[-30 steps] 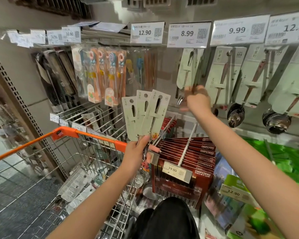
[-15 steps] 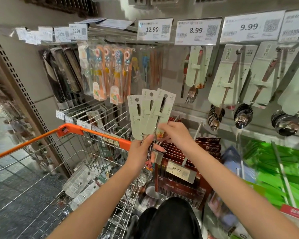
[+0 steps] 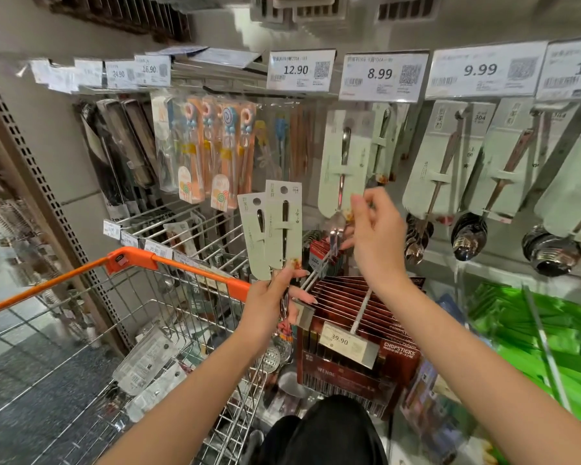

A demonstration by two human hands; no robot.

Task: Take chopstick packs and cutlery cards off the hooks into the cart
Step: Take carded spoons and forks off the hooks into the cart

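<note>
Here, in the head view, the left hand (image 3: 271,305) grips the lower ends of two pale green cutlery cards (image 3: 273,228), holding them upright just above the orange rim of the wire cart (image 3: 178,263). The right hand (image 3: 376,229) is raised at another cutlery card (image 3: 344,162) hanging under the 8.99 price tag (image 3: 381,75), fingers pinching its bottom edge by the fork tip. Clear packs (image 3: 145,360) lie inside the cart. Red chopstick packs (image 3: 363,323) hang on a hook below the hands, and more spoon cards (image 3: 446,162) hang to the right.
</note>
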